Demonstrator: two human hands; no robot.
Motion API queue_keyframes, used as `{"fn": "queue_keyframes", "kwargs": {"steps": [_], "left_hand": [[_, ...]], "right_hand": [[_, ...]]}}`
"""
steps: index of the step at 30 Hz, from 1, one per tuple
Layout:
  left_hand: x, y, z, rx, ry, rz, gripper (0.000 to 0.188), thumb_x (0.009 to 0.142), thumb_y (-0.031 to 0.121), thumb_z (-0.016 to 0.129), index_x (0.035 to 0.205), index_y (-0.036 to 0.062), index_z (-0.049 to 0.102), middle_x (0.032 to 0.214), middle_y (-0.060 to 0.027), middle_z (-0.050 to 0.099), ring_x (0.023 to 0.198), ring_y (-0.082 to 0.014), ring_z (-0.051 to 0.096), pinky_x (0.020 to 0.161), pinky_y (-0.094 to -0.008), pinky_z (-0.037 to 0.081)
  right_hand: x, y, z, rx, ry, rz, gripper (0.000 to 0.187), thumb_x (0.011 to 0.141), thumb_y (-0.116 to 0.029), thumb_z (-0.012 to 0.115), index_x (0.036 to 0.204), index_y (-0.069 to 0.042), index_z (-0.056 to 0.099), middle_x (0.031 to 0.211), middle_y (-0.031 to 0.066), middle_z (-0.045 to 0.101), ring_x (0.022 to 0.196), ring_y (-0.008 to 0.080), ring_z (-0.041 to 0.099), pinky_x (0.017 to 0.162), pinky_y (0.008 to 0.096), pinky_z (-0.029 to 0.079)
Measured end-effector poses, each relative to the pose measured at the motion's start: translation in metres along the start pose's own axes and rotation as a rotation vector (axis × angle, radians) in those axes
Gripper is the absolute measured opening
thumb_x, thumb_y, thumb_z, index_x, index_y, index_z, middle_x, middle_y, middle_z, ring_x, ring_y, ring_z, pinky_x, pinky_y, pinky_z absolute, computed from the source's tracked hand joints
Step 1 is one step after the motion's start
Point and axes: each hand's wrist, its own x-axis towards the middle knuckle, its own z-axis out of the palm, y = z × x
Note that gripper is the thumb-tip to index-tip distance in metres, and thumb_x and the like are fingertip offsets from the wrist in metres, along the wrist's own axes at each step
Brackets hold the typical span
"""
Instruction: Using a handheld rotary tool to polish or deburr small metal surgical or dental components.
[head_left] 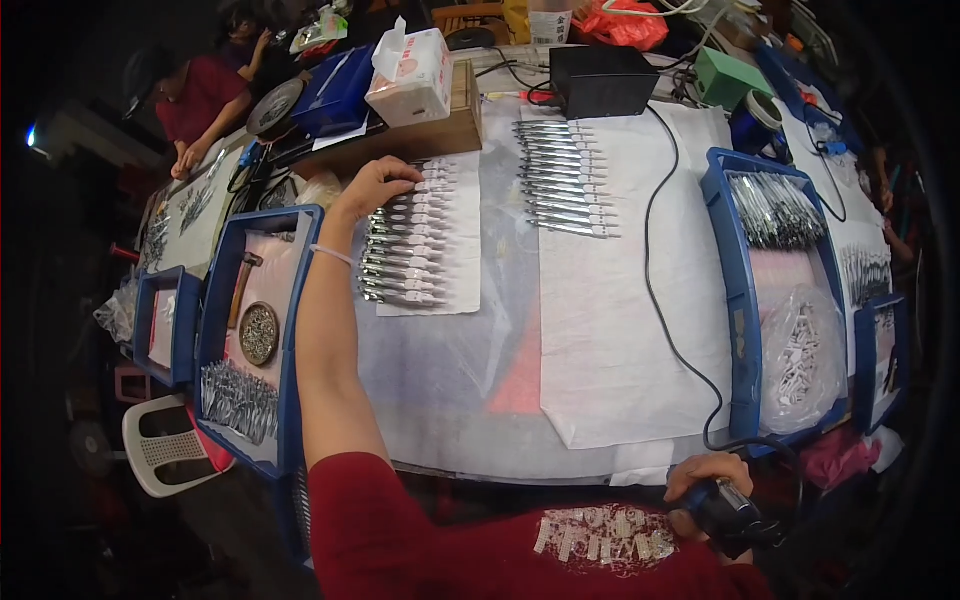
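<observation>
My left hand [384, 186] reaches to the far end of a row of slim silvery metal pieces with white parts [408, 250], laid side by side on a white cloth. Its fingers are bent together over the row, and they hide whatever lies between the tips. Low on the right, close to my body, my right hand [708, 474] is wrapped round a black corded power tool [730, 512]. A second row of similar metal pieces [568, 180] lies across the table on a larger white cloth [630, 340].
A black cable [652, 260] crosses the large cloth from a black box [604, 82]. Blue trays [742, 330] of metal pieces and bagged white parts flank the table; the left tray [300, 330] also holds a hammer [241, 290] and round dish [259, 334]. A co-worker [195, 100] sits far left.
</observation>
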Motion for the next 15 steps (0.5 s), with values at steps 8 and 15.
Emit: {"fn": "queue_keyframes", "kwargs": {"steps": [8,15], "left_hand": [[-0.037,0.07,0.016,0.006,0.215,0.104,0.018,0.082,-0.001,0.06,0.099,0.0007,0.067,0.1,-0.008,0.062,0.095,-0.0184,0.059,0.085,-0.0282,0.046],[-0.177,0.323,0.089,-0.573,0.22,0.668,0.017,0.078,-0.003,0.062,0.094,-0.002,0.068,0.105,-0.0162,0.063,0.095,-0.0263,0.061,0.083,-0.0357,0.047]], "right_hand": [[-0.026,-0.016,0.001,-0.153,0.092,0.031,0.05,0.067,-0.013,0.084,0.106,-0.009,0.053,0.078,0.0042,0.068,0.073,0.0196,0.066,0.072,0.0318,0.047],[-0.036,-0.009,0.004,-0.185,0.075,-0.067,0.045,0.071,-0.011,0.075,0.106,-0.007,0.049,0.075,0.0076,0.061,0.068,0.0174,0.063,0.061,0.0298,0.052]]}}
